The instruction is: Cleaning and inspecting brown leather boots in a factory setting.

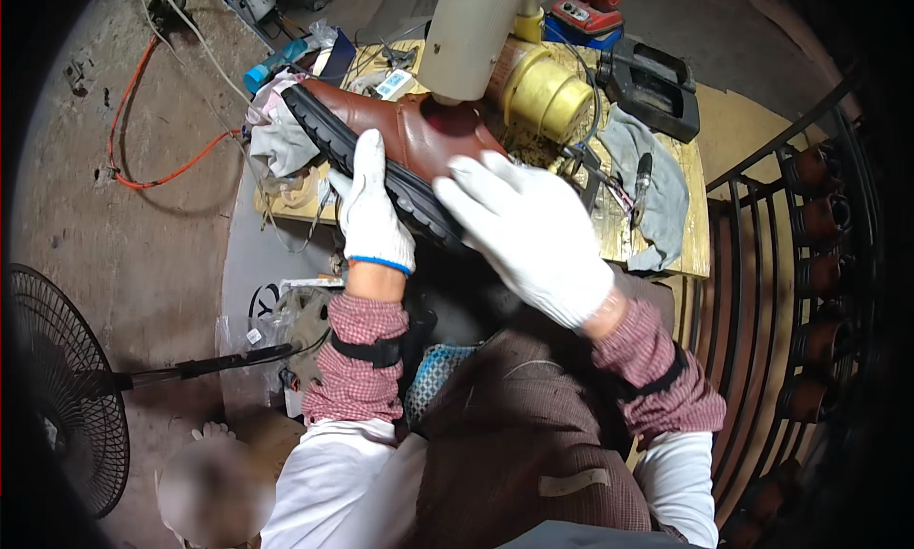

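A reddish-brown leather shoe (428,135) with a thick black treaded sole is held tilted over the bench, toe toward the upper left. My left hand (373,201), in a white knit glove with a blue cuff, grips it at the sole; the thumb lies up along the sole's edge and the other fingers are mostly hidden. My right hand (533,230), also gloved in white, lies with fingers stretched against the heel end of the upper. Just above the shoe's opening hangs the end of a wide pale pipe (473,39).
The yellow-topped bench (690,235) carries a yellow cylindrical part (547,92), a grey cloth (657,197), a dark-handled tool (644,175) and a black tray (652,87). At right stands a metal rack (752,263) with several brown shoes; at left, a black fan (71,392).
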A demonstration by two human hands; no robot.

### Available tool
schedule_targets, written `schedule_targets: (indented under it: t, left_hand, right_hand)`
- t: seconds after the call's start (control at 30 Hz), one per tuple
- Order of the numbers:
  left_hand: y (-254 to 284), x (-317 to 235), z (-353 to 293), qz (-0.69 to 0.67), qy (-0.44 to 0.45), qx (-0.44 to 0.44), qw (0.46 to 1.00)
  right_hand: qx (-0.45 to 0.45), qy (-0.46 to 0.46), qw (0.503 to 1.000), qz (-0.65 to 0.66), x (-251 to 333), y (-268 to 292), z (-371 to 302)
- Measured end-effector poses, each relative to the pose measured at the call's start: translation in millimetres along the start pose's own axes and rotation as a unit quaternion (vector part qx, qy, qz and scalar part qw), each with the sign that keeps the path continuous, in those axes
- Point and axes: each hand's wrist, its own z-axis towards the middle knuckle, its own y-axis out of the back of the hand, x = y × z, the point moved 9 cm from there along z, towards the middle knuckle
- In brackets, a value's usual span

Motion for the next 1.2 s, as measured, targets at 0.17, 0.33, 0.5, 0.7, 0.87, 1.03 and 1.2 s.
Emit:
schedule_targets:
  t: [0.17, 0.33, 0.5, 0.7, 0.87, 1.03, 1.2]
  left_hand:
    - [5, -6, -29, 0.064, -0.024, -0.049, 0.996]
    - [24, -4, 20, 0.036, -0.020, -0.013, 0.999]
    - [32, 30, -38, 0.031, 0.043, -0.072, 0.996]
    - [28, 55, -80, 0.009, 0.095, 0.063, 0.993]
    - [54, 63, -82, 0.007, 0.169, 0.064, 0.984]
    - [74, 92, -87, -0.062, 0.211, 0.037, 0.975]
    - [40, 71, -48, -0.029, 0.150, 0.060, 0.986]
  right_hand:
    - [0.308, -0.023, 0.949, -0.061, 10, -63, -19]
    - [0.616, -0.056, 0.773, 0.141, 17, -74, -163]
    - [0.117, -0.127, 0.973, 0.156, -14, 11, -69]
    - [0.301, -0.119, 0.828, 0.457, 70, -26, -60]
    - [0.010, -0.164, 0.925, 0.343, 6, 26, -79]
    - [0.228, -0.167, 0.950, 0.133, 48, -37, -57]
    - [0.253, 0.002, 0.890, 0.378, 86, -17, -153]
